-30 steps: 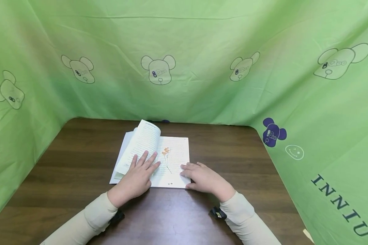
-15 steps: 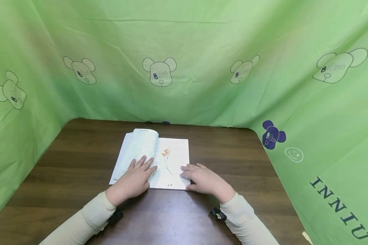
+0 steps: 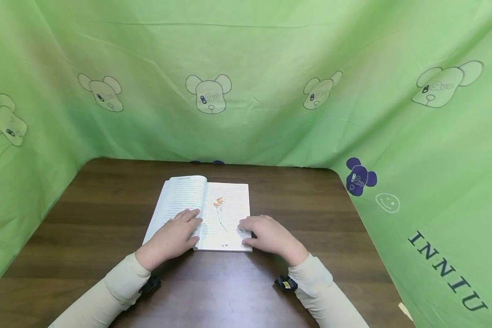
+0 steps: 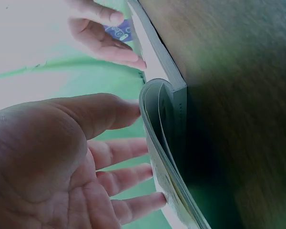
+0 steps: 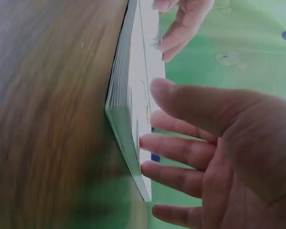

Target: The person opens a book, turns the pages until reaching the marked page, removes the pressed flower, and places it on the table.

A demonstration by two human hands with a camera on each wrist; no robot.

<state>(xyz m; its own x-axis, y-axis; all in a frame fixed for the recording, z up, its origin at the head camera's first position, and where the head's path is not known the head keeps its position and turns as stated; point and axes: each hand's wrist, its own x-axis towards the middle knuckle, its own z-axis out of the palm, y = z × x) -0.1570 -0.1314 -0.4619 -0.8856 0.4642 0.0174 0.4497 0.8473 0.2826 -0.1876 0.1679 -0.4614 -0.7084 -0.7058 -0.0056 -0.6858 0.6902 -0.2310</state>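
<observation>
An open book (image 3: pixel 235 198) lies on the wooden table. On its right page sits a dried flower (image 3: pixel 219 203) with orange blossoms and thin stems. My left hand (image 3: pixel 170 237) presses the left pages near the spine, fingers extended. In the left wrist view, those pages (image 4: pixel 157 138) arch up from the spine under the fingertips, and the thumb touches the curve. My right hand (image 3: pixel 272 235) rests at the lower right of the right page. Seen from the right wrist, its fingertips (image 5: pixel 148 140) lie against the page surface, with the book's thick page edges (image 5: pixel 120 71) below them.
The wooden table (image 3: pixel 311 200) extends around the book on all sides. A green cloth (image 3: pixel 262 136) printed with bear heads hangs behind it and along both sides. A small pale item (image 3: pixel 405 311) lies by the table's right edge.
The raised left pages have come down flatter under my left hand, which has slid left, away from the flower. My right hand has stayed at the right page.
</observation>
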